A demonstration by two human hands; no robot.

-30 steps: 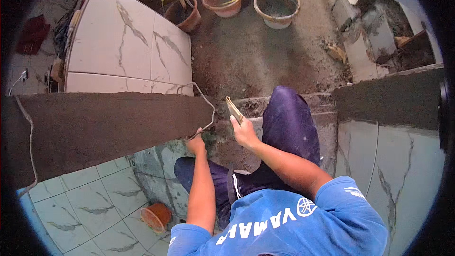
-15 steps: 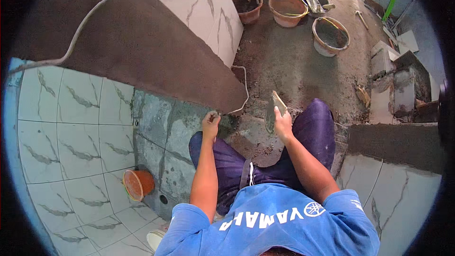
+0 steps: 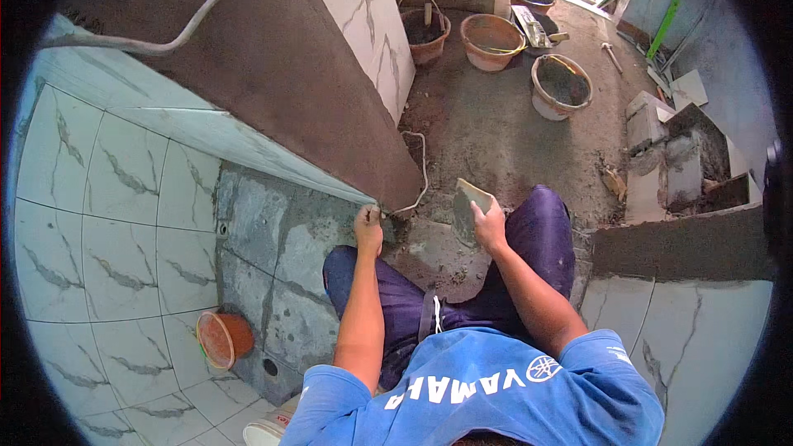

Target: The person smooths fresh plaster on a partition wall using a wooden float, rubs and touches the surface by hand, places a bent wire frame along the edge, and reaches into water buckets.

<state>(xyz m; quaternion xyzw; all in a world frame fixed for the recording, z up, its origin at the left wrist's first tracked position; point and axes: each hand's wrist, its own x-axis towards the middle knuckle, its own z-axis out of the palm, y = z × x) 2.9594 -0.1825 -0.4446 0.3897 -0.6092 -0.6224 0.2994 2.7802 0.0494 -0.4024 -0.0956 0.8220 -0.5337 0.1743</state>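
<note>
My left hand is raised at the lower corner of the brown rendered wall end, its fingers curled together. Whether it touches that corner, and whether something small is in its fingers, I cannot tell. In my right hand is a flat grey piece with a pale tan edge, held tilted over the rough floor between my knees; its exact kind does not show. A pale cable loops down beside the wall end, close to my left hand.
Mortar buckets and a tray with a tool stand ahead. A hammer lies farther right, near stacked blocks. Left are a marbled tile wall, an orange bucket and a floor drain hole.
The view has shifted, showing more of the wall's side face. My right hand has turned the flat piece so more of its grey face shows. My left hand stays by the wall corner.
</note>
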